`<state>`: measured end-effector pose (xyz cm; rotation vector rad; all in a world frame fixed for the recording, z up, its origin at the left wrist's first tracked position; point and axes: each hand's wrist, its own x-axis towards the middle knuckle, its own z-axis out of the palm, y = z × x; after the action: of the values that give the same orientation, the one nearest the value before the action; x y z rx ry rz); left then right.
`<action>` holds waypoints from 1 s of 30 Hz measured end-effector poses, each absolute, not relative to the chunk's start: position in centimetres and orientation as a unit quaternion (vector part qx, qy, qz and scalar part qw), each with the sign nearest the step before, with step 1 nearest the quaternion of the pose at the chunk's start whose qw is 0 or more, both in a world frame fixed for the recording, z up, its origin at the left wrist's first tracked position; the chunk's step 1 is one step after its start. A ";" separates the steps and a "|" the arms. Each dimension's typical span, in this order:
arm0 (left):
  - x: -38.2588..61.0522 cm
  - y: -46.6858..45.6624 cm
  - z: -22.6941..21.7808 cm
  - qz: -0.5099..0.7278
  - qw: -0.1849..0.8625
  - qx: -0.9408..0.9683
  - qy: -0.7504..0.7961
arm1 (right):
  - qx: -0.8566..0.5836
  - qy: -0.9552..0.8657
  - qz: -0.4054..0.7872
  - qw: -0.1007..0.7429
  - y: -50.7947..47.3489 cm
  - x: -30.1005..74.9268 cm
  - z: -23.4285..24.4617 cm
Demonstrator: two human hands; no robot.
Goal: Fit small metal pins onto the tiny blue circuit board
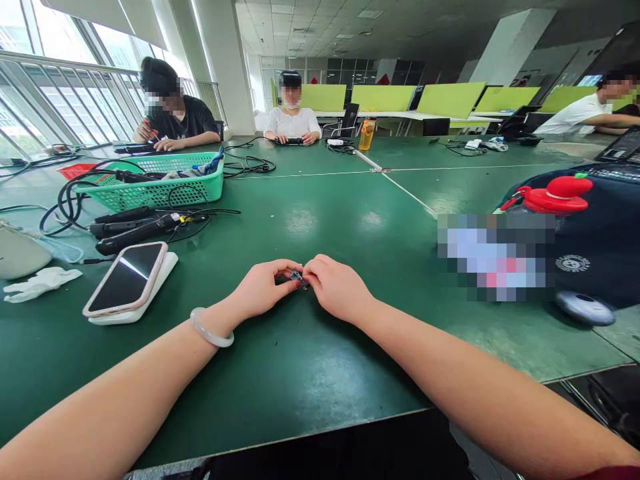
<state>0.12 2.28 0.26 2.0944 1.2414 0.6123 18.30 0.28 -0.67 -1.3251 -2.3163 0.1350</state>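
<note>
Both hands meet over the middle of the green table (pixel 300 360). My left hand (pixel 260 287), with a pale bangle (pixel 211 328) on its wrist, pinches a small dark metallic part (pixel 299 277) between thumb and fingers. Close against it, the fingertips of my right hand (pixel 337 283) are pressed together at the part's right side. The part is too small to name, and the fingers cover some of it. To the left, a phone (pixel 127 277) with a pink edge lies on a white box (pixel 163 277).
A green plastic basket (pixel 200 190) with cables and tools stands at the left, behind black devices (pixel 135 230). At right are a dark bag (pixel 605 233), a red bottle cap (pixel 560 197) and a computer mouse (pixel 585 309). An orange bottle (pixel 367 135) and several people are farther back.
</note>
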 end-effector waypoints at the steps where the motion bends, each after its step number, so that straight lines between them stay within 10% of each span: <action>1: 0.1 2.3 0.3 0.232 0.317 0.789 0.472 | -0.479 -0.844 0.052 0.236 0.2 18.2 -0.6; 30: 0.1 2.7 -0.1 0.268 0.368 0.742 0.492 | -0.504 -0.842 0.092 0.172 1.4 19.1 -1.4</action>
<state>0.08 2.68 -0.06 1.9049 1.2627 0.6892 19.14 1.38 -1.44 -1.4296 -2.3882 0.2606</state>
